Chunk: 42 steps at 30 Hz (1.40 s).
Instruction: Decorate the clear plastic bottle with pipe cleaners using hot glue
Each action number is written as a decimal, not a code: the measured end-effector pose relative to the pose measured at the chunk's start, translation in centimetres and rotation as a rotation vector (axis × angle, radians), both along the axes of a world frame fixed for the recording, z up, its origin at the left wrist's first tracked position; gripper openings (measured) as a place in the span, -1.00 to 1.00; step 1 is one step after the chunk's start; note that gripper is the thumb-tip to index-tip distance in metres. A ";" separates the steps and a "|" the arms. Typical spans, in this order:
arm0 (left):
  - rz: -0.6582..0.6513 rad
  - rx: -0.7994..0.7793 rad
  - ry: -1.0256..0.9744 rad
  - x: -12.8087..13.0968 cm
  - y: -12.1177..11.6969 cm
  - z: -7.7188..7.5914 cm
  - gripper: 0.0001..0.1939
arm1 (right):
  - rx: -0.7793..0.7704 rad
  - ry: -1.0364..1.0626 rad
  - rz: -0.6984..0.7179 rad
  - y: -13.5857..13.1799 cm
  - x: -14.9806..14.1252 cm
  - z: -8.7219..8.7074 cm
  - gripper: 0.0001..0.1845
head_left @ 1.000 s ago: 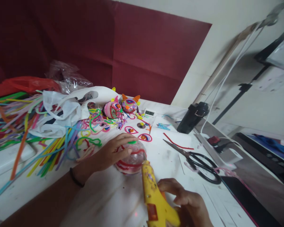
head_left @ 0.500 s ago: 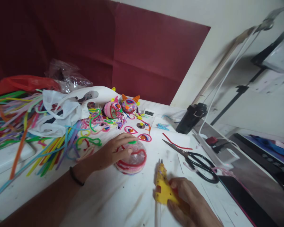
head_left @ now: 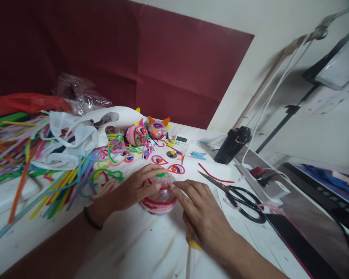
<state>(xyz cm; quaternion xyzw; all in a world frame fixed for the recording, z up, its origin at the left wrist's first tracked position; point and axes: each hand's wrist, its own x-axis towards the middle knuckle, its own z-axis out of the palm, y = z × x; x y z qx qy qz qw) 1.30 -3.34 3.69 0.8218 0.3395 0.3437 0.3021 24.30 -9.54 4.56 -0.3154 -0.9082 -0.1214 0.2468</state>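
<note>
Two hands, one left hand (head_left: pixel 138 186) and one right hand (head_left: pixel 203 211), share the scene with one red-banded ball (head_left: pixel 159 205), one dark wristband (head_left: pixel 91 220) and one yellow tool (head_left: pixel 194 244), mostly hidden. Also counted are two decorated balls (head_left: pixel 136 136), two orange-centred eye pieces (head_left: pixel 177 169), one pair of scissors (head_left: pixel 228 189), one red strip (head_left: pixel 218 179), one digital display (head_left: pixel 181 139) and one black flask (head_left: pixel 232 146). Fuzzy stems (head_left: pixel 52 193) run too many to tally, alongside one red bag (head_left: pixel 29 102) and one clear plastic bag (head_left: pixel 83 93).
</note>
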 end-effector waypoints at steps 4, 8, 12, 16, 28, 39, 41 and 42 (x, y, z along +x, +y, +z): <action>-0.005 0.001 -0.020 0.1 0.0 0.0 -0.60 | 0.027 -0.011 -0.004 0.4 0.1 -0.2 -0.55; -0.026 -0.008 -0.030 0.2 0.0 0.1 -0.61 | 0.047 0.003 0.003 0.5 0.1 -0.2 -0.57; -0.032 -0.017 -0.050 0.2 0.0 0.0 -0.61 | 0.035 0.029 0.020 0.6 0.0 -0.5 -0.57; -0.047 -0.040 -0.073 0.1 0.1 -0.3 -0.60 | 0.004 0.066 0.029 0.7 0.1 -1.0 -0.52; -0.080 -0.116 -0.088 -0.9 0.8 -0.4 -0.62 | -0.051 0.123 0.051 0.9 0.6 -1.4 -0.45; -0.115 -0.200 -0.172 -1.1 1.6 -1.1 -0.64 | -0.044 0.143 0.038 1.0 0.8 -1.8 -0.43; -0.096 -0.225 -0.195 -1.0 1.6 -1.0 -0.64 | -0.039 0.138 0.035 1.2 0.9 -1.9 -0.43; -0.081 -0.234 -0.214 -0.9 1.5 -0.9 -0.65 | -0.038 0.137 0.035 1.2 1.0 -1.9 -0.43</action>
